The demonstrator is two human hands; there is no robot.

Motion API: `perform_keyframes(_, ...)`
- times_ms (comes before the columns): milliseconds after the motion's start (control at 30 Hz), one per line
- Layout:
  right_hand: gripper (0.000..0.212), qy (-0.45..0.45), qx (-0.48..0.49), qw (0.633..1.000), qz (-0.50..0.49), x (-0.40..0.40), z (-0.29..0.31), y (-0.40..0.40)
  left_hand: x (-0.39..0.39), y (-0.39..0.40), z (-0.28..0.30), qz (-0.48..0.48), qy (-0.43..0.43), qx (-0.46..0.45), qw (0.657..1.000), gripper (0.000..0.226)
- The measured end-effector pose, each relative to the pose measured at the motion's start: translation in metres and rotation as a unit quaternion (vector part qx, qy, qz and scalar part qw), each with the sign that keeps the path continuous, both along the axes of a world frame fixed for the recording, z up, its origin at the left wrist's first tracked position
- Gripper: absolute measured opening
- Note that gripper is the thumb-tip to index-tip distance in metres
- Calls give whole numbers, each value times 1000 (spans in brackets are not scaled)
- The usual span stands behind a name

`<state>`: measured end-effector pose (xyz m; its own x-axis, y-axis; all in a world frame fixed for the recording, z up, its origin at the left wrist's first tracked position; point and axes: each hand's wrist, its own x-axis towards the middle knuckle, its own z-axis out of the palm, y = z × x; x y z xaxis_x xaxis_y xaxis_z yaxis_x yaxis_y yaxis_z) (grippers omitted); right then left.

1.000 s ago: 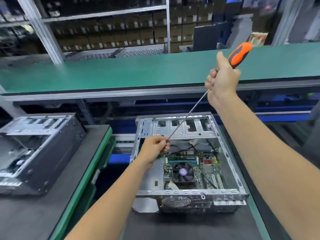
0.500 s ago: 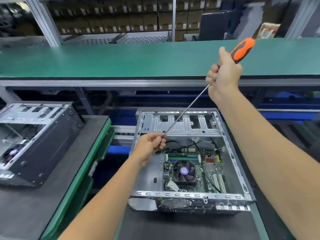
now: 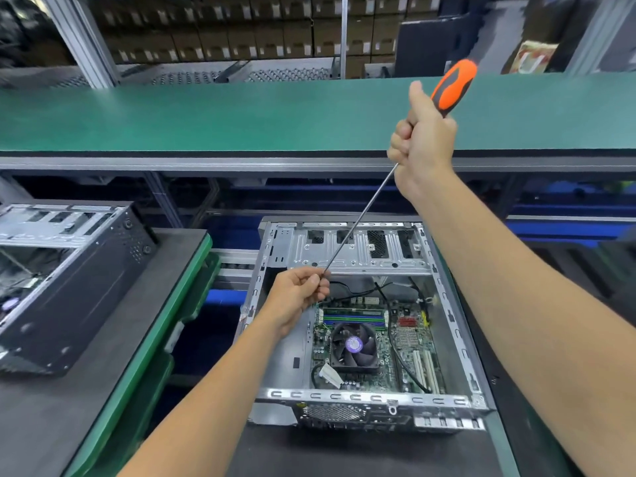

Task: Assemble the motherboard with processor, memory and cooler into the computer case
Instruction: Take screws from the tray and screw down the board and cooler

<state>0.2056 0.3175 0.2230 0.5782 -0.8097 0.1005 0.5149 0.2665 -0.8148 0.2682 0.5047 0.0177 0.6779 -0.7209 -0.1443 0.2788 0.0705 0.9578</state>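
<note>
An open computer case (image 3: 444,304) lay on the dark workbench (image 3: 344,456), its motherboard (image 3: 406,339) and cooler (image 3: 354,346) inside. Above it, the right hand (image 3: 425,146) gripped a long screwdriver (image 3: 452,86) by its handle while the left hand (image 3: 297,297) pinched the tip.

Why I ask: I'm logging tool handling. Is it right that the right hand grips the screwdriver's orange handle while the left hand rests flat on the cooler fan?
Not quite. The head view shows the left hand pinching the tip end of the screwdriver shaft, above the case, not on the cooler fan. The right hand does grip the orange handle.
</note>
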Motion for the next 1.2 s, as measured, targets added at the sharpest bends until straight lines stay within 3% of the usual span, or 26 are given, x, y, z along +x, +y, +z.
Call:
perform_keyframes(367,40,-3,-21,999,31,13,11,6,7,7,5,-30,-48,-13,998,32)
perform_keyframes(633,39,4,-25,999,39,21,9,8,13,9,22,-67,-108,27,992,28)
perform_keyframes(900,36,-6,-124,990,71,46,29,24,41,-10,55,-28,-295,89,951,23)
perform_keyframes(1200,42,43,-228,966,114,80,17,46,65,-28,37,-34,-321,136,937,21)
